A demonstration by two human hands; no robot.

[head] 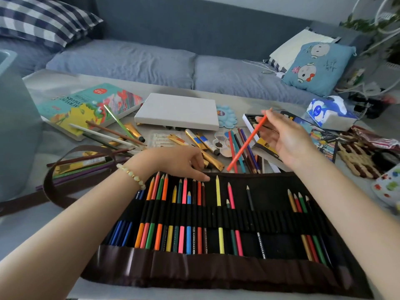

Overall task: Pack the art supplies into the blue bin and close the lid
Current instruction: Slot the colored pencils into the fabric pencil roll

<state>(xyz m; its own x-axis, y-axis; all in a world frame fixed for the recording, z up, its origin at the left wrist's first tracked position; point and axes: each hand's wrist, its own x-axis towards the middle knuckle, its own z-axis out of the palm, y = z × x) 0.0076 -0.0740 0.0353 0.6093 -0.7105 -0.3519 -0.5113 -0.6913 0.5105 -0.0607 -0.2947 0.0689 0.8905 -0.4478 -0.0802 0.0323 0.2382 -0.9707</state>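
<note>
A dark roll-up pencil case [266, 217] lies unrolled on the table in front of me, with several coloured pencils in its loops. My left hand [179, 162] rests on its top edge, fingertips pressing the fabric, holding nothing. My right hand [285, 137] is raised above the table and pinches an orange pencil [244, 144] that slants down to the left. The blue bin [15, 135] stands at the far left edge, only partly in view. Loose pencils [243, 150], gold paint tubes [203, 140] and a white canvas [177, 111] lie beyond the case.
An acrylic colours box [86, 107], more pencils and brushes [108, 135] lie at the left. A pastel box [268, 146], palettes [226, 114], a tissue pack [329, 113] and a woven mat [355, 156] crowd the right. A sofa with cushions is behind the table.
</note>
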